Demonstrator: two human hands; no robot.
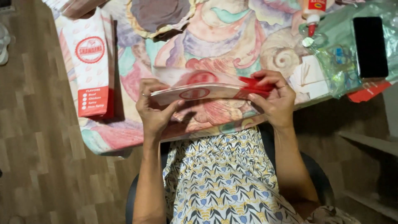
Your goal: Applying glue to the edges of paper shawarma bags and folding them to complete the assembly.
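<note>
I hold a flat white paper bag (207, 88) with red print and a red end, level above the table's near edge. My left hand (154, 108) pinches its left end, thumb underneath. My right hand (273, 99) grips the red right end, fingers folded over the top. A second layer of the same paper rises behind the front one. Another flat bag of the same kind (92, 62) lies on the table to the left, apart from both hands.
The table wears a cloth (232, 41) painted with pastel shells. A glue bottle (313, 12) lies at the back right beside a clear plastic sheet (340, 58), a black phone (370, 46) and white paper scraps (309, 74). Wooden floor surrounds; a shelf (369, 143) stands right.
</note>
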